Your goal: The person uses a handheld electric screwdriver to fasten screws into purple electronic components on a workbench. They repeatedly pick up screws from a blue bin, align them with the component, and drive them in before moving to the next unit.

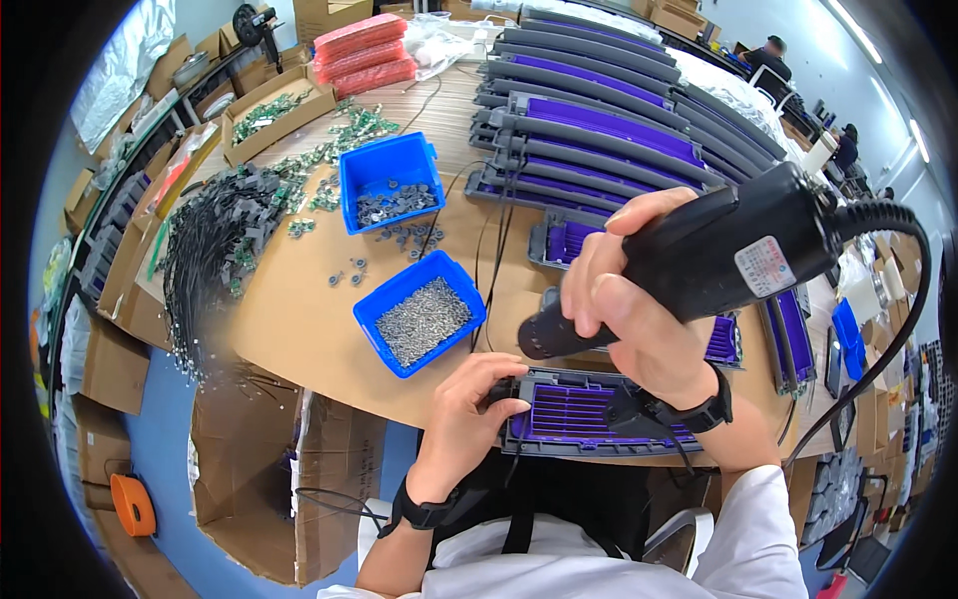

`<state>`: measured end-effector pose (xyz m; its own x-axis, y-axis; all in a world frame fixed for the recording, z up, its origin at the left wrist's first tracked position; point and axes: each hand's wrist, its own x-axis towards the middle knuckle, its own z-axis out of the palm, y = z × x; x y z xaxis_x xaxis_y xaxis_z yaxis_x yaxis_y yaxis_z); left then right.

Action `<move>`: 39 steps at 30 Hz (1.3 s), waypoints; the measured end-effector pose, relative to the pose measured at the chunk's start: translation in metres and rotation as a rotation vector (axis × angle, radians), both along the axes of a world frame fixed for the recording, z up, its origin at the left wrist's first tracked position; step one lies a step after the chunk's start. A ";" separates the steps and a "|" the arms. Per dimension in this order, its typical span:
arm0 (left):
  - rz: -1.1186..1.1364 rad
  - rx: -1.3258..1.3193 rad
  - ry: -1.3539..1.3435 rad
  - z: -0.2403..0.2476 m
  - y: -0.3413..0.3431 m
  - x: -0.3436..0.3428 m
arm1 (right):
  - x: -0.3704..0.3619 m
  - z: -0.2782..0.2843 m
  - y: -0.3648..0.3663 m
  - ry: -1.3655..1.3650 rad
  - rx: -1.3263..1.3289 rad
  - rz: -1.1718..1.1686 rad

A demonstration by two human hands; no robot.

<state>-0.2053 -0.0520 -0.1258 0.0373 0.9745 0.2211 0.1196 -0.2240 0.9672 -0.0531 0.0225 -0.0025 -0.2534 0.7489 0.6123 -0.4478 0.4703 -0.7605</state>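
Observation:
My right hand (644,314) is wrapped round a black corded electric screwdriver (704,245), held tilted above the table edge with its nose pointing down and left. Below it lies a grey vent panel with purple slats (571,411), partly hidden by my right wrist. My left hand (461,414) grips the panel's left end between thumb and fingers. Just beyond that hand is a blue bin of small metal screws (439,266). Behind it stands a second blue bin (384,165) with small grey round parts, some of them loose on the table around it.
Stacked grey and purple panels (609,120) fill the back of the table. At left are a bundle of black wires (215,230), green circuit boards (359,128) and pink bubble-wrap packs (361,55). A cardboard box (339,479) stands below the edge. The screwdriver's cord (913,309) loops down at right.

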 end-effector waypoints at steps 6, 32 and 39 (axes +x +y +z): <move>-0.075 -0.060 0.001 0.004 -0.002 -0.006 | -0.037 -0.022 0.014 0.046 -0.051 -0.047; 0.030 0.018 0.052 0.009 -0.003 -0.003 | -0.062 -0.039 0.019 0.004 -0.127 -0.032; 0.047 0.070 0.080 0.011 -0.004 -0.003 | -0.057 -0.029 0.017 -0.076 -0.063 -0.070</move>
<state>-0.2080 -0.0562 -0.1145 0.0118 0.9580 0.2864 0.2081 -0.2825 0.9364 -0.1100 0.0391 -0.0316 -0.2430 0.8030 0.5442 -0.3558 0.4481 -0.8201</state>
